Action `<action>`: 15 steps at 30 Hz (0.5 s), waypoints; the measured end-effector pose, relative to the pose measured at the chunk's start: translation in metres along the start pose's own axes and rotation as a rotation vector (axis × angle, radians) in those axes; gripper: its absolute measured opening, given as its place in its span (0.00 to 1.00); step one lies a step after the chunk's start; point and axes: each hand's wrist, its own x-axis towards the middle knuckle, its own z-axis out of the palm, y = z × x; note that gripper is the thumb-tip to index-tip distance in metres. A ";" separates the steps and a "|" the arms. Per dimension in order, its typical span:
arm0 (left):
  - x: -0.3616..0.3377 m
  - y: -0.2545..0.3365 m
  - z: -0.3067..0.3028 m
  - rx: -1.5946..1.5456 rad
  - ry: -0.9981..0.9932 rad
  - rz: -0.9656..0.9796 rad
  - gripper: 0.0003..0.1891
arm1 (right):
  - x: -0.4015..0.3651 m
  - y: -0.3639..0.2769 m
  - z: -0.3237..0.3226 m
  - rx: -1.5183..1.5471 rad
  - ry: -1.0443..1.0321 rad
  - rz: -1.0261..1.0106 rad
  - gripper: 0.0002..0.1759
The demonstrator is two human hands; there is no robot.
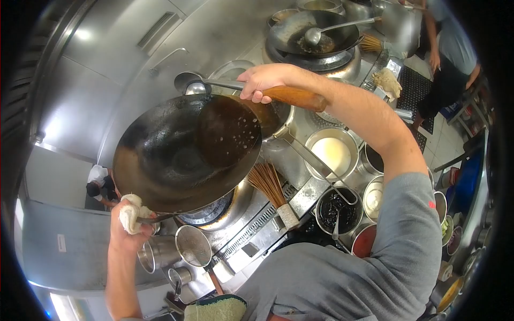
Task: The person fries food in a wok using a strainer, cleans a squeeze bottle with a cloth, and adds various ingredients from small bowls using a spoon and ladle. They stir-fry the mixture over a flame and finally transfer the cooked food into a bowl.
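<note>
My left hand (pixel 127 229) is closed around the handle of a large dark wok (pixel 171 144), with a folded whitish cloth (pixel 131 214) in the grip. The wok is tilted to the right, and dark liquid with small bubbles lies along its right side. In my right hand (pixel 262 83) is a wok ladle (pixel 225 83) with a wooden handle, held above the wok's far right rim. Its metal head points left. A metal pot (pixel 289 122), partly hidden, stands beside that rim. Beneath the wok, the burner (pixel 214 211) shows in part.
A bamboo brush (pixel 267 182) stands right of the wok. Around it are a pot of white liquid (pixel 332 153), a pot of black sauce (pixel 340 211) and a strainer (pixel 194 246). Another wok (pixel 289 37) sits behind. A person (pixel 455 48) is at right, another (pixel 99 179) at left.
</note>
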 end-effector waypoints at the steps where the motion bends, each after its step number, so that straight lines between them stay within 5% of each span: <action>1: 0.001 0.004 0.001 0.003 -0.009 -0.014 0.05 | -0.001 -0.001 0.000 0.014 0.012 0.002 0.13; 15: 0.008 0.035 0.035 0.127 -0.046 0.033 0.05 | 0.002 0.006 -0.010 0.104 0.057 -0.008 0.11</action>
